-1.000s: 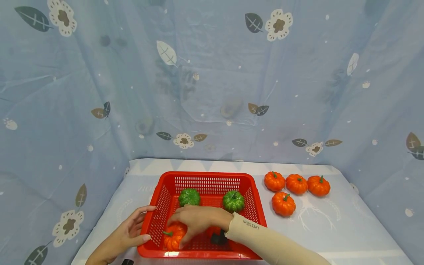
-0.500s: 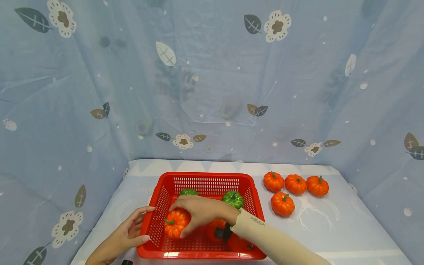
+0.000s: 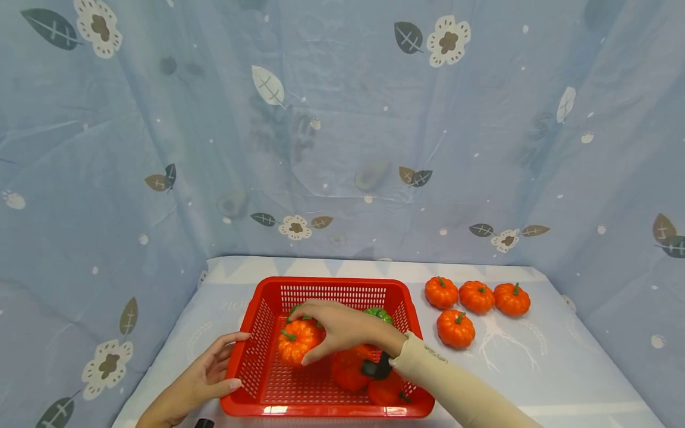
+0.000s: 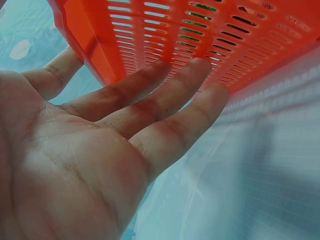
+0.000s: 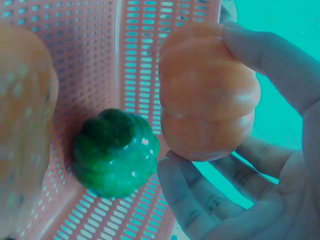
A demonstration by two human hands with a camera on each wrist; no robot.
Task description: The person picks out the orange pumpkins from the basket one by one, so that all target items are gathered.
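Thumb and fingers of my right hand grip a small orange pumpkin with a green stem, above the floor of a red plastic basket. In the right wrist view, the gripped pumpkin has the thumb on one side and fingertips on the other. A green pumpkin lies in the basket beside it. My left hand is at the basket's left side; in the left wrist view, its nearly straight fingers touch the slotted wall.
Two more orange pumpkins, one partly behind my right wrist and another, lie in the basket. A second green pumpkin is partly hidden behind my right hand. Several orange pumpkins stand on the table right of the basket.
My right hand has lifted the orange pumpkin from the basket's front left and carried it slightly right and away from me. My left hand stays at the basket's side.
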